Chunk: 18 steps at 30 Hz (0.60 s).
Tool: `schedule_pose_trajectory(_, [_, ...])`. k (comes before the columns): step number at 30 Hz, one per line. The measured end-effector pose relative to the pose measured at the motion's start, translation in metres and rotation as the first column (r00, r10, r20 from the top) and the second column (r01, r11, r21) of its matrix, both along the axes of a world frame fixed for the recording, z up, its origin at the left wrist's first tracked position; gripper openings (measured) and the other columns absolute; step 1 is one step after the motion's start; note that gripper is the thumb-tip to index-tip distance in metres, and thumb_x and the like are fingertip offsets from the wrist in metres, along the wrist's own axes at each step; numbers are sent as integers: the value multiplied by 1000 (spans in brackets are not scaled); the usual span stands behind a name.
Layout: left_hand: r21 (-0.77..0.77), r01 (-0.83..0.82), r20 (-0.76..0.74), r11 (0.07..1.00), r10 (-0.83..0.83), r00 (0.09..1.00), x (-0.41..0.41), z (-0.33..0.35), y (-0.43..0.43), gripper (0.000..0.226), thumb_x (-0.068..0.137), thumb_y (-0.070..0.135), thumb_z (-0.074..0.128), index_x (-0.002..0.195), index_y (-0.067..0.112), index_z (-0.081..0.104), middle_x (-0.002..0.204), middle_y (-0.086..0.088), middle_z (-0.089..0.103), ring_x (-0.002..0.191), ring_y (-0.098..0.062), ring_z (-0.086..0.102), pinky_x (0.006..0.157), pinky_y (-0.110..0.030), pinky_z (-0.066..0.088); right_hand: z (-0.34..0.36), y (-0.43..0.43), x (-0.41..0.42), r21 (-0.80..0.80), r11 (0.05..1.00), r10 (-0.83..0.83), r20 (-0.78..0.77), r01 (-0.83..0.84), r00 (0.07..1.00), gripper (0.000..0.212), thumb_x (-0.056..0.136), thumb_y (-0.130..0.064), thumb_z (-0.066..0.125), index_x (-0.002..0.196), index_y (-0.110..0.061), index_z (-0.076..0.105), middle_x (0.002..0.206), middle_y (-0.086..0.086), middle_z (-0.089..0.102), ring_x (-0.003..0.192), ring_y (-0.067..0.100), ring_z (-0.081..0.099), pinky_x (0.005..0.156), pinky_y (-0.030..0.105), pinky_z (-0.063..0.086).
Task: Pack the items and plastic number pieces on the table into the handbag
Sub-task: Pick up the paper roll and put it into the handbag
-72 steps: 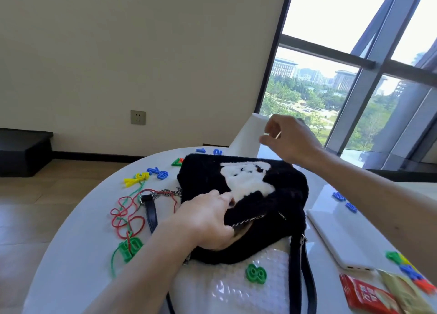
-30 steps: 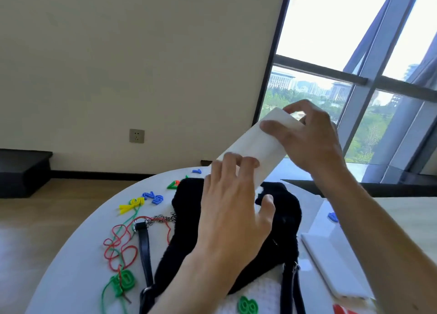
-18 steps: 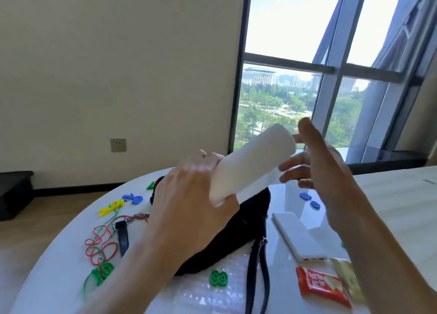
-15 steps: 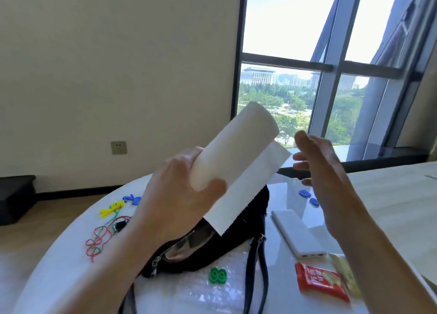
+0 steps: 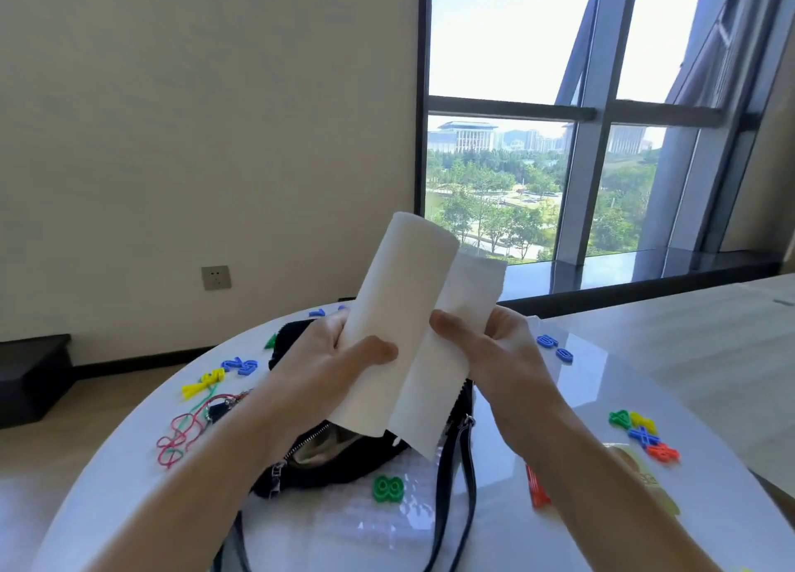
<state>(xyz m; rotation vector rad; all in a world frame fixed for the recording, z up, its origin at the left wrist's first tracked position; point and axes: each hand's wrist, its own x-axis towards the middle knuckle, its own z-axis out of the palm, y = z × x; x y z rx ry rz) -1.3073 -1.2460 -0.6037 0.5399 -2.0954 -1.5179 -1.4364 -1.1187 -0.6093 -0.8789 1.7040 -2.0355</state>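
Note:
I hold a white paper roll (image 5: 398, 296) upright above the table. My left hand (image 5: 331, 365) grips its lower part. My right hand (image 5: 494, 352) pinches the loose sheet (image 5: 447, 356) hanging off its right side. Below them the black fuzzy handbag (image 5: 340, 464) lies on the white round table (image 5: 107, 494), its zipper open and the lining showing. Plastic number pieces lie around: a green 8 (image 5: 388, 488) in front of the bag, blue ones (image 5: 240, 364) and a yellow one (image 5: 202, 382) at the left, blue ones (image 5: 555, 347) and a mixed-colour cluster (image 5: 643, 434) at the right.
Red and green cords (image 5: 180, 434) lie left of the bag. A red packet (image 5: 535, 487) and a yellowish packet (image 5: 645, 481) lie at the right, partly behind my right arm. Bubble wrap (image 5: 370, 528) lies under the bag. The bag's black strap (image 5: 456, 507) trails toward me.
My right hand lifted the roll from behind the bag and my left hand took it. The right hand has now closed on the loose sheet; the bag's zipper stands open.

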Motion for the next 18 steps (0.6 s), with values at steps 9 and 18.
schedule_pose_trajectory(9, [-737,-297,-153,606,279,948,-20,-21,29,65,93,39,51,146,29,14,119,5,46,100,-16,52,78,-33,45,4,-6,18,-13,993,121,-24,-121,992,35,91,-36,68,120,-19,58,101,-1,78,96,15,75,88,40,59])
schedule_pose_trajectory(18, [-699,27,162,715,121,979,-14,-29,-7,13,95,33,51,107,32,56,113,14,50,110,-8,49,91,-26,42,-5,-2,-18,-143,973,-190,-45,182,981,28,82,-15,79,107,-14,66,96,2,76,88,20,74,85,54,60])
